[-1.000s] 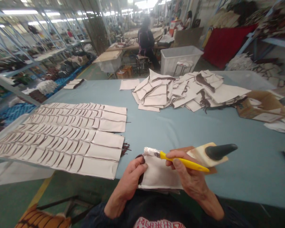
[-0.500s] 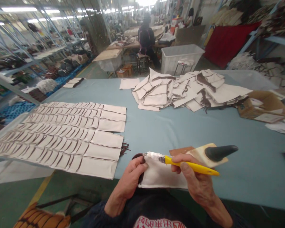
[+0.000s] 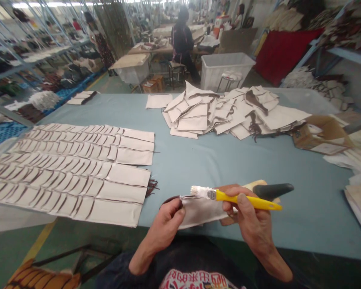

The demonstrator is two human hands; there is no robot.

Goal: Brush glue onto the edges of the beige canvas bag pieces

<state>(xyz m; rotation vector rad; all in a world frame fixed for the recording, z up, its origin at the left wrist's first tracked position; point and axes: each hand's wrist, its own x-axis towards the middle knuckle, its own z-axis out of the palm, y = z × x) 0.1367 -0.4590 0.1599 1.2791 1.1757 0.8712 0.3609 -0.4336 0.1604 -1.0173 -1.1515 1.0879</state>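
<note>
My left hand [image 3: 167,218] is closed on the dark-edged left end of a cream fabric piece [image 3: 198,212] at the table's front edge. In my right hand [image 3: 251,212] is a brush with a yellow handle [image 3: 252,200]. Its bristles [image 3: 198,191], coated in white, are by the piece's upper edge; whether they touch it I cannot tell. Behind my right hand lie a brown flat piece [image 3: 228,187] and a dark, tapered handle-like object [image 3: 273,190] on a pale board, partly hidden.
Overlapping rows of cream pieces with brown edges [image 3: 117,196] cover the table's left side. A loose heap of similar pieces [image 3: 198,112] lies at the back, with a cardboard box [image 3: 319,136] to its right. A co-worker [image 3: 182,44] sits beyond the blue-green table [image 3: 195,160].
The brush has lifted slightly off the fabric piece, and its bristles now show in full. The fabric piece has tilted in my left hand. The whole view has shifted a little.
</note>
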